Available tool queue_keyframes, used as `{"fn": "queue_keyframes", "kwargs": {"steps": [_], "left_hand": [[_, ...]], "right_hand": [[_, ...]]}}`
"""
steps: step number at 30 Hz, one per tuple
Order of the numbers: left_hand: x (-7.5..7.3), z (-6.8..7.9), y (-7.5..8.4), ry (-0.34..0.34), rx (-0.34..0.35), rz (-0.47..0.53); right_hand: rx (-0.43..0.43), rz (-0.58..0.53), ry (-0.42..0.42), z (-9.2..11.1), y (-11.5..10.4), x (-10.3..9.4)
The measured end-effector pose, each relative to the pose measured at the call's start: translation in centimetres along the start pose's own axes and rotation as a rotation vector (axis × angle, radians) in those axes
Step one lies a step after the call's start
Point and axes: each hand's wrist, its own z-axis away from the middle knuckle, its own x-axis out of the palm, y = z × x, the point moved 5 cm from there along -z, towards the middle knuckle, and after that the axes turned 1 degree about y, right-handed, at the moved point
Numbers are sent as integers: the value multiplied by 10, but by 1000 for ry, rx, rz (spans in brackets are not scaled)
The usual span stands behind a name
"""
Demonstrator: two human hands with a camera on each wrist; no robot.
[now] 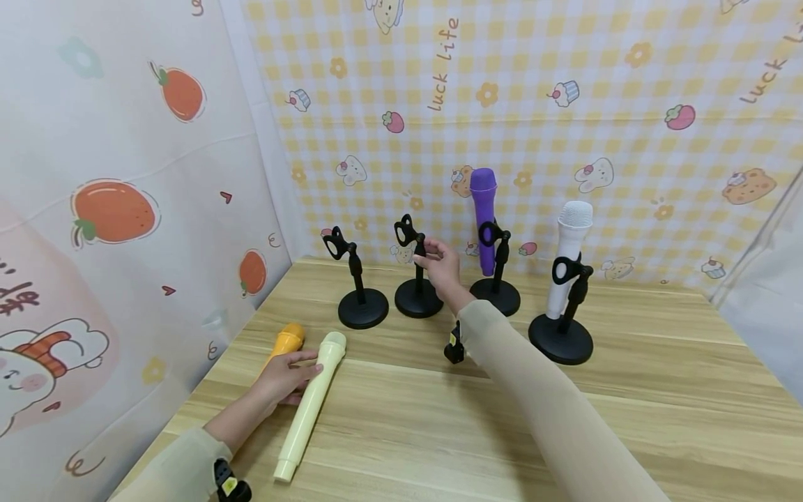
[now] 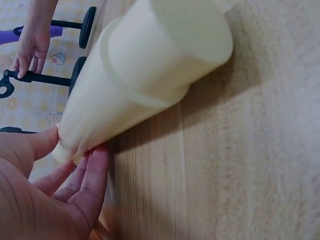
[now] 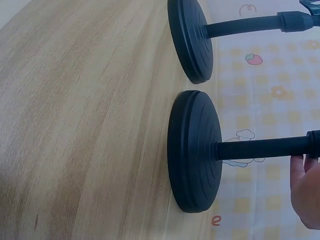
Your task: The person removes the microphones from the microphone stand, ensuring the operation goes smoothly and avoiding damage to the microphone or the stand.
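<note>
My left hand holds a pale yellow microphone between thumb and fingers, near its head. In the left wrist view the tail end of this microphone points at the camera, just over the wood. Behind the hand lies an orange microphone, partly hidden. At the back, my right hand pinches the post of a black microphone stand just below its clip. That stand's clip holds nothing. In the right wrist view the fingers meet the post, and most of the hand is cut off.
Left of the gripped stand is another black stand with a vacant clip. To the right, one stand carries a purple microphone and another a white microphone. Patterned cloth hangs behind the wooden table.
</note>
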Motion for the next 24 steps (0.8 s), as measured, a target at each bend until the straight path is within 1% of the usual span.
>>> {"fn": "queue_keyframes", "kwargs": {"steps": [6,16,24], "left_hand": [[0,0,0,-2,-3,5],[1,0,0,-7,-4,7],[0,0,0,-3,-5,6]], "right_hand": [[-9,3,1,0,1,1],[6,-10,-6,-1,3,3],[-5,20,-4,0,1,7]]}}
